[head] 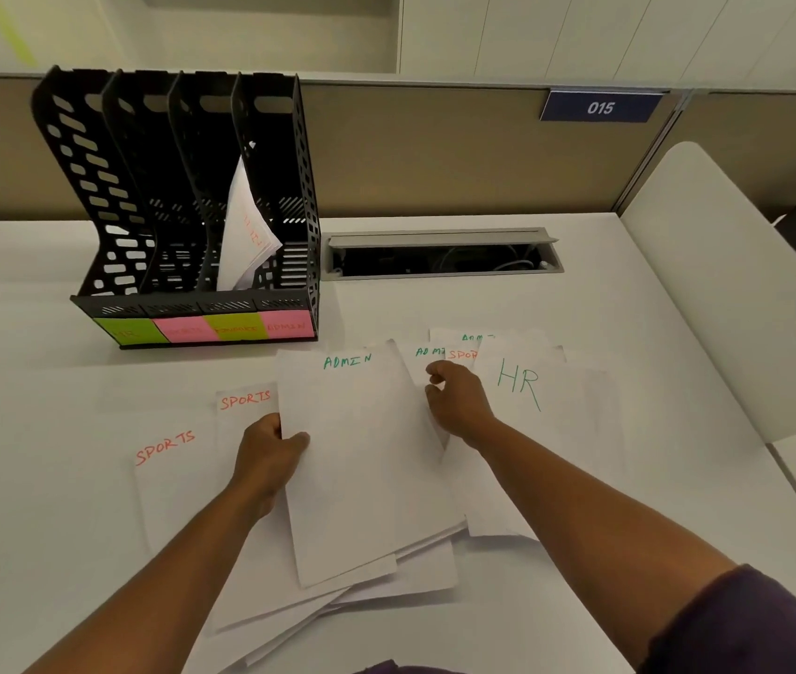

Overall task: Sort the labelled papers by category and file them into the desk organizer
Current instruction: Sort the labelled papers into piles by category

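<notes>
White ADMIN-labelled paper sheet (pixel 362 454) pinched at left edge by left hand (pixel 267 454); right hand (pixel 459 401) fingers curled, pinching next ADMIN sheet (pixel 422 364), gathering category.

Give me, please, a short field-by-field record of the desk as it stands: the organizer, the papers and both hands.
organizer: black desk organizer, four slots, upright at the desk's back left
slot labels: sticky notes along the front base; rightmost reads ADMIN, others hard to read
filed so far: curled sheets in the third slot from the left
loose papers: overlapping on the desk, headed SPORTS, ADMIN and HR
left hand: left hand grips the left edge of the top ADMIN sheet
right hand: right hand pinches a second ADMIN-headed sheet
beside it: HR sheet
</notes>
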